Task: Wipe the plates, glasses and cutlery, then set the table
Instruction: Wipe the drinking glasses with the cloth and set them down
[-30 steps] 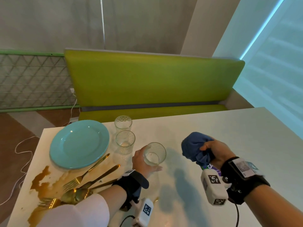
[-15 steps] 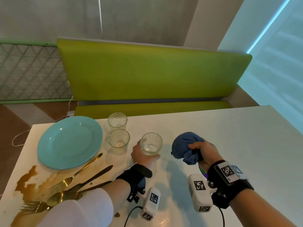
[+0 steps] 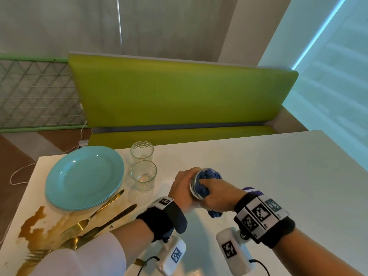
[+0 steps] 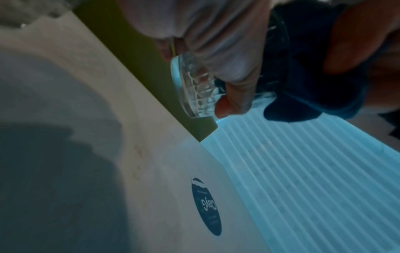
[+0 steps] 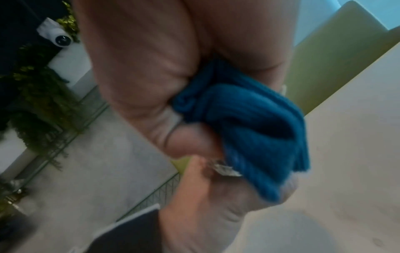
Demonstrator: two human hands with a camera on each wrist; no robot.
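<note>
Both forearms come in from the bottom edge and meet over the middle of the table [image 3: 258, 156], wrists bent in toward each other. The left hand [image 3: 182, 187] has its fingers curled round a glass [image 4: 190, 89], tipped on its side and held off the tabletop, mouth facing the right hand [image 3: 217, 195]. That one's clamped on a bunched blue cloth [image 3: 209, 176] and is shoving it into the glass. Honestly you barely see the glass from the head cam, just a sliver of rim between the hands; how deep the cloth goes, can't tell. The right wrist view is blurry, mostly palm and cloth. Off to the left sit two more glasses [image 3: 143, 172], upright, next to a teal plate [image 3: 83, 176], with gold cutlery [image 3: 95, 222] lying in a brown spill [image 3: 33, 222], partly hidden by the sleeve [image 3: 83, 257].
</note>
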